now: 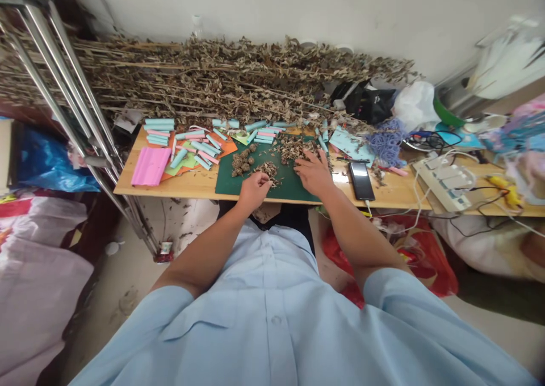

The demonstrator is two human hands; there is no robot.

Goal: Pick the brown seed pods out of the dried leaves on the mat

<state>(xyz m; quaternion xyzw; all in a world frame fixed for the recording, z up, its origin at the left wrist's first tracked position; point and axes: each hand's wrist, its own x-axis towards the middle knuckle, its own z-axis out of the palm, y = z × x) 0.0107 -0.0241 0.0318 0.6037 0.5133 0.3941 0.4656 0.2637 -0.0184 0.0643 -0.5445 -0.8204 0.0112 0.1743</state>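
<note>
My left hand [255, 190] is closed, its fingertips pinched at the near side of a small heap of dried leaves [268, 169]. What it pinches, if anything, is too small to name. Farther right, my right hand [314, 171] rests with fingers spread on a larger pile of crumbled dried leaves [293, 147]. Both heaps lie on a dark green mat [230, 183]. Several brown clumped balls [242, 162] sit on the mat's left part, left of the small heap.
Rolled blue and pink paper tubes [204, 147] and a pink sheet [151, 166] lie left. Long dried plant stalks [238, 79] fill the back. A phone [361, 181], purple yarn [387, 142] and a power strip [443, 181] with cables are right. Metal crutches [72, 74] lean left.
</note>
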